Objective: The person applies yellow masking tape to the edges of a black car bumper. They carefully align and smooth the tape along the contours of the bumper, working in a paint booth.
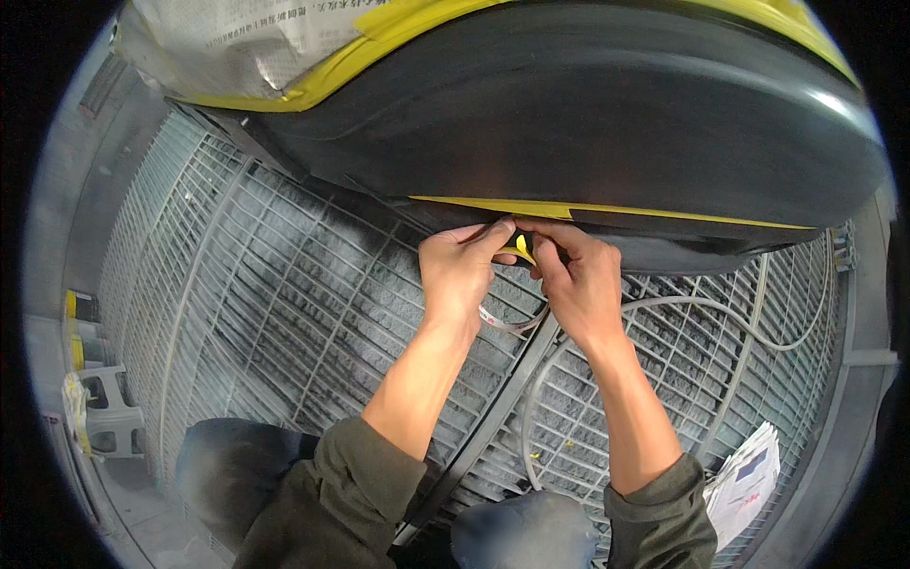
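Observation:
A glossy black curved vehicle body panel (569, 135) fills the upper view. A strip of yellow masking tape (640, 212) runs along its lower part. Just under that strip, the fingertips of my left hand (462, 274) and my right hand (586, 274) meet at the panel's lower edge. Between them shows a loose piece of yellow tape (525, 249), pinched by both hands; the fingers partly hide it. Below the fingers curves a white band with red print (508, 325), which looks like the core of a tape roll. Its upper part is hidden.
Newspaper (249, 43) edged with yellow tape (398, 35) covers the surface above the panel. Metal floor grating (284, 284) lies beneath. A pale hose (682, 300) loops across it at right. Folded newspapers (743, 484) rest lower right; a plastic stool (106, 412) stands far left.

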The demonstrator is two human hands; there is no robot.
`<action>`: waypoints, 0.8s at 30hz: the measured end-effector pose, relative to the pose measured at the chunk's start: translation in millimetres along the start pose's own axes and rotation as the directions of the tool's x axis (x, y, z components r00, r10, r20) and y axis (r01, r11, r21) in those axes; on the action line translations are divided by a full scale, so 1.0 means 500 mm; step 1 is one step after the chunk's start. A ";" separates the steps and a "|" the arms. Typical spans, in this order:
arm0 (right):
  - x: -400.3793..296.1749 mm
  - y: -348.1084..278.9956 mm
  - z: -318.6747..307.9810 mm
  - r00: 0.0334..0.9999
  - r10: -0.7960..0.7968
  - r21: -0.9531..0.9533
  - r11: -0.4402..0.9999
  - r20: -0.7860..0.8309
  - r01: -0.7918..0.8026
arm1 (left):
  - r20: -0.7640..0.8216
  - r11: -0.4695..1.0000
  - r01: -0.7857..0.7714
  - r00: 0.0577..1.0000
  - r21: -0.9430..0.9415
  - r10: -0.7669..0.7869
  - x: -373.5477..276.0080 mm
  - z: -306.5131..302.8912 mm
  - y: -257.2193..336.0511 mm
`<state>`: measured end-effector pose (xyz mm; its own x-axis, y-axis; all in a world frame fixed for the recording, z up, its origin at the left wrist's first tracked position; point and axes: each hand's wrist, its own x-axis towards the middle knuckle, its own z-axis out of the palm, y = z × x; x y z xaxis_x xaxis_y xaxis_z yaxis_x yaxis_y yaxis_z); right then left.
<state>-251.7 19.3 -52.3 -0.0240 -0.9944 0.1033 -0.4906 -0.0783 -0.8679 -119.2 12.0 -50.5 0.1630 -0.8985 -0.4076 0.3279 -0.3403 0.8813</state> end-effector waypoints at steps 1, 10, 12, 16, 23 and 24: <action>-0.001 0.000 -0.003 1.000 -0.011 -0.027 1.000 0.001 0.011 | 0.003 1.000 -0.009 1.000 0.000 0.009 -0.001 0.002 0.000; -0.095 0.029 -0.026 0.969 0.102 0.124 0.989 -0.223 -0.076 | -0.035 0.999 -0.046 0.998 0.000 0.046 -0.003 0.026 -0.009; -0.129 0.051 -0.046 0.962 0.181 0.195 0.970 -0.203 -0.142 | 0.002 0.998 0.029 1.000 -0.062 -0.029 -0.001 0.022 -0.025; -0.209 0.089 -0.107 0.943 0.310 0.218 0.935 -0.122 -0.279 | 0.072 0.995 -0.052 0.996 -0.081 0.057 -0.001 0.003 -0.046; -0.296 0.168 -0.149 0.893 0.429 0.448 0.831 -0.139 -0.329 | 0.070 0.926 -0.331 0.944 0.182 0.323 0.012 0.023 -0.073; -0.306 0.172 -0.140 0.888 0.439 0.473 0.817 -0.138 -0.330 | 0.066 0.916 -0.348 0.937 0.199 0.342 0.015 0.026 -0.072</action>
<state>-351.2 169.6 -108.5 -0.3566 -0.9075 -0.2219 0.0196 0.2303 -0.9729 -142.0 14.0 -82.4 0.2032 -0.9770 -0.0649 0.0580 -0.0541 0.9968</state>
